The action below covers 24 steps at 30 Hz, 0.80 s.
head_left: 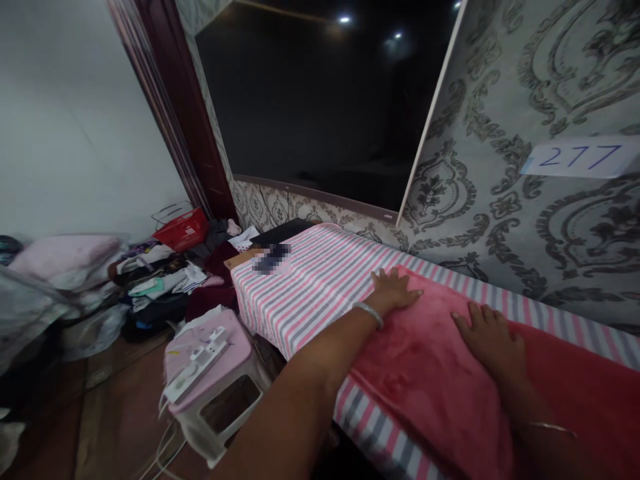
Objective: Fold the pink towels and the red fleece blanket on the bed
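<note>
A pinkish-red plush cloth [425, 373] lies across the right part of a table with a striped cover [310, 280]. Near the cloth's far left corner, my left hand [393, 291] lies flat with its fingers spread; a bracelet circles that wrist. My right hand [493, 340] also presses flat on the cloth, farther right, fingers apart, with a thin bangle on its wrist. Neither hand grips anything. A darker red stretch of fabric [575, 380] lies to the right of my right hand; whether it belongs to the same cloth I cannot tell.
A pink-topped stool [240, 353] left of the table bears a white power strip [197, 363] with a trailing cord. Piled clothes [165, 287] and a red basket [183, 230] are beyond it. A large television [325, 100] hangs on the patterned wall behind the table.
</note>
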Each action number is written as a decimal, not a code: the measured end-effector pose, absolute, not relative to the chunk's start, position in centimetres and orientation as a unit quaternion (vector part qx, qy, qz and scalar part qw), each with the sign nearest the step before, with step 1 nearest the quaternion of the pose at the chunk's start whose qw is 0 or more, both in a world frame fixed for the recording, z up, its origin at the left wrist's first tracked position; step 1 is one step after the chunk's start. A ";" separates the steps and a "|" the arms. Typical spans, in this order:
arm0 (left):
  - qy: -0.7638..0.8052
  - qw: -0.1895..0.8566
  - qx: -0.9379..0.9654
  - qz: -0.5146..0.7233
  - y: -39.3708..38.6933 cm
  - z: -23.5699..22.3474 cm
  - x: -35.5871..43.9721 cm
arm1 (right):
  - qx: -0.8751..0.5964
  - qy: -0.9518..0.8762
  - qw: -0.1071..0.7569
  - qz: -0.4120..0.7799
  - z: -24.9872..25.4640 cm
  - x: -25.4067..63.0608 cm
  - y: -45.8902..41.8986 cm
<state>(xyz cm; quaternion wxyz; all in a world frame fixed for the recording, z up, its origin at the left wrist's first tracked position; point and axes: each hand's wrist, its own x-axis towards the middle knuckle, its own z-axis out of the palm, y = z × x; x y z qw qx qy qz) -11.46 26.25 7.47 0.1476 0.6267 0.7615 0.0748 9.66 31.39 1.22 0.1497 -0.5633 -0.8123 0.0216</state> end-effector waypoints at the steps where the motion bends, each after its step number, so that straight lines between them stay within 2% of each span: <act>1: 0.753 0.120 0.642 0.082 25.3 7.5 -11.1 | -0.563 -0.811 0.155 0.024 1.1 9.7 31.5; 4: 0.694 0.054 0.709 0.118 21.6 6.5 -10.2 | -0.558 -0.812 0.169 0.032 0.7 9.8 31.8; 9: 0.675 0.046 0.725 0.127 18.0 4.4 -10.1 | -0.559 -0.809 0.176 0.042 0.6 9.7 31.7; 16: 0.680 0.029 0.723 0.120 18.2 4.5 -10.1 | -0.601 -0.788 0.113 0.070 3.5 8.9 30.4; 20: 0.683 0.025 0.720 0.120 17.9 4.6 -10.1 | -0.576 -0.804 0.149 0.004 3.8 8.5 26.6; 24: 0.680 0.009 0.722 0.130 17.8 4.1 -10.1 | -0.527 -0.835 0.152 -0.044 1.2 9.1 22.3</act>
